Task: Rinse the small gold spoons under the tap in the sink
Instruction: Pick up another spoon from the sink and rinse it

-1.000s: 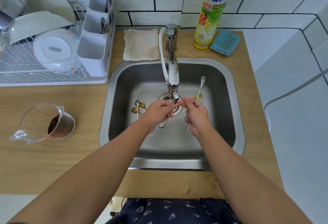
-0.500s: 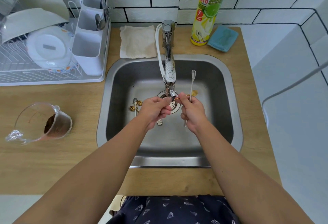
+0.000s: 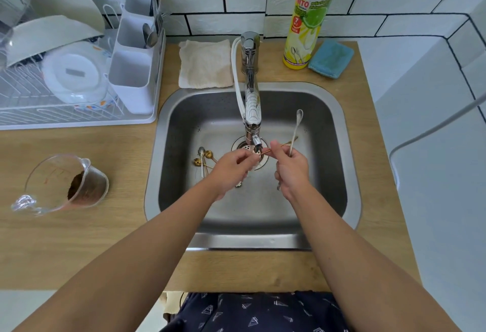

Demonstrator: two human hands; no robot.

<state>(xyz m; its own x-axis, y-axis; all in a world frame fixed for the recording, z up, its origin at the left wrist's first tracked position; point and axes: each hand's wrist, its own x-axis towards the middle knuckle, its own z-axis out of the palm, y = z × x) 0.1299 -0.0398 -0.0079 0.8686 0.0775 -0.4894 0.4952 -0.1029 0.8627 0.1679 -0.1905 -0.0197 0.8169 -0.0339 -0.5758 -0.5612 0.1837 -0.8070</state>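
Both grips pinch one gold spoon (image 3: 273,149) beneath the tap (image 3: 256,143); right hand (image 3: 292,168) also holds a silver spoon (image 3: 295,132); best roll it under the spout, left hand (image 3: 231,167) rubbing

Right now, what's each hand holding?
Left hand: pinching the small gold spoon under the tap.
Right hand: holding that spoon and a long silver spoon.

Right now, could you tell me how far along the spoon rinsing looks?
Nothing clearly finished: no gold spoon shows in the rack caddy. In hand: both hands, left hand and right hand, hold a thin gold spoon at the tap; the right also grips a pale long spoon. Left: several gold spoons lying on the sink floor.
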